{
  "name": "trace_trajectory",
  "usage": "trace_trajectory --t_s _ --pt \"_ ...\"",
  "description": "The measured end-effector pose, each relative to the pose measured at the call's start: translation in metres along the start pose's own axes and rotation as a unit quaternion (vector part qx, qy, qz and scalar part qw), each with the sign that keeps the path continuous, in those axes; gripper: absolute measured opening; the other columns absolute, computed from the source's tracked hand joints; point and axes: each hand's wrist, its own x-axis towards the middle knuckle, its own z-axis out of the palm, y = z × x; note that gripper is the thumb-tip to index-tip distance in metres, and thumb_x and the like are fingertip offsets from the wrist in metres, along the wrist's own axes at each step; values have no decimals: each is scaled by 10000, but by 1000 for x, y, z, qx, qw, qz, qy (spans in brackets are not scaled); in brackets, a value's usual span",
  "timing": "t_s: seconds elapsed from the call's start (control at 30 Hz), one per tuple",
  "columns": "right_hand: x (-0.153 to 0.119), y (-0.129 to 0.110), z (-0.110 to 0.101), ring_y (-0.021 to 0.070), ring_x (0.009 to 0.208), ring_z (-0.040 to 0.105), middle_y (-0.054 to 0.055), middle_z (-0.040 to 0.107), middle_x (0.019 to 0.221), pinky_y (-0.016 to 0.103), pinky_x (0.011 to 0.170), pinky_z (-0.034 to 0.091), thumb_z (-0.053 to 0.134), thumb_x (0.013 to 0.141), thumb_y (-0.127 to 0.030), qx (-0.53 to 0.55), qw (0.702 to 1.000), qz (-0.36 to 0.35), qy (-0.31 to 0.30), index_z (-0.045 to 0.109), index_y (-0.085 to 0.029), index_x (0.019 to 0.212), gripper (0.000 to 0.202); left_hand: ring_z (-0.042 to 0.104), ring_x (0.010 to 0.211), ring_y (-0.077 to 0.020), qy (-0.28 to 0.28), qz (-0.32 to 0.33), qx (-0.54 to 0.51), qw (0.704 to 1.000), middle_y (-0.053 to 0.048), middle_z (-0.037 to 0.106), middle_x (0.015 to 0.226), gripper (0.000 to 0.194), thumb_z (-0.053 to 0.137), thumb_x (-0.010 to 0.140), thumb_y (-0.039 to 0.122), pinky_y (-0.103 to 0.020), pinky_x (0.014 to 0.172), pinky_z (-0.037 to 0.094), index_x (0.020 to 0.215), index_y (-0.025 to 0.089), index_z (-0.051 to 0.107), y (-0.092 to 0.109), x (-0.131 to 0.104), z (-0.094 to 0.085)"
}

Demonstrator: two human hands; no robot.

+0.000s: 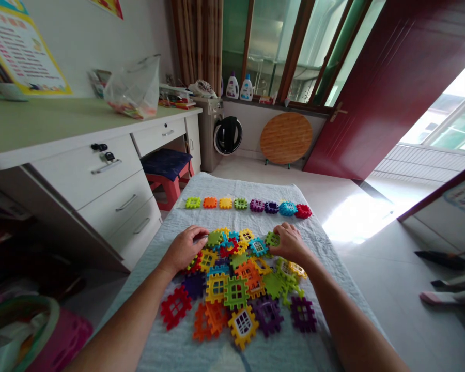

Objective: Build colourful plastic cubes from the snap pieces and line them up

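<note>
A heap of colourful notched plastic tiles (236,292) lies on the cloth-covered table (232,180). At the heap's upper left, my left hand (186,249) has its fingers closed on a light green tile (215,238). Across from it, my right hand (290,243) pinches a green tile (272,238) at the upper right. Beyond both hands runs a row of several tiles or small stacks, from a lime one (193,202) at the left to a red one (304,211) at the right.
A white desk (101,129) with drawers and a plastic bag (135,88) stands at the left. Behind the table are a stool (167,164), a washing machine (210,132) and a round wooden board (285,137). A pink basket (72,328) is at lower left.
</note>
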Motion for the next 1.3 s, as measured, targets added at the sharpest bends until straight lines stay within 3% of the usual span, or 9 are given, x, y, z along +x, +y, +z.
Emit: trace_trajectory --t_s 0.13,0.27,0.47,0.6,0.93,1.3 --pt "17 -8 -17 240 874 451 73 532 921 345 751 335 700 606 -408 15 1000 -21 15 605 -175 963 437 623 883 -186 -1 -2 -3 1000 -44 646 958 202 515 797 301 -299 832 505 916 193 637 0 1 0" --pt "58 -31 -26 255 926 443 80 535 991 369 800 324 678 620 -373 24 996 -81 38 587 -193 1045 470 619 893 -189 -10 -13 -6 1000 -45 641 971 214 511 810 312 -307 839 500 934 194 641 1 1 -1" --pt "132 -58 -6 271 975 416 84 527 1038 395 858 293 672 600 -347 -22 996 -86 5 594 -208 1058 485 610 918 -190 -11 -13 -9 1000 -43 641 977 206 522 816 303 -307 857 485 946 197 643 1 -1 -2" --pt "159 -63 6 280 1022 407 86 517 1101 409 885 281 660 611 -382 -54 994 -77 -48 585 -224 1087 507 605 916 -187 -14 -16 -9 1000 -45 641 974 200 522 815 274 -304 858 478 947 195 649 2 -1 -2" --pt "176 -59 22 316 1048 426 113 555 1130 426 880 291 654 632 -377 -71 990 -70 -101 602 -224 1096 492 594 922 -184 -7 -17 -7 1000 -49 634 970 182 534 816 239 -304 864 464 948 193 648 2 -1 -1" --pt "176 -58 25 304 1038 443 97 615 1090 412 889 272 651 635 -317 -70 987 -79 -121 570 -201 1089 475 594 915 -183 -8 -19 -7 1000 -47 634 964 176 541 812 222 -309 863 466 945 190 650 4 -1 -2"
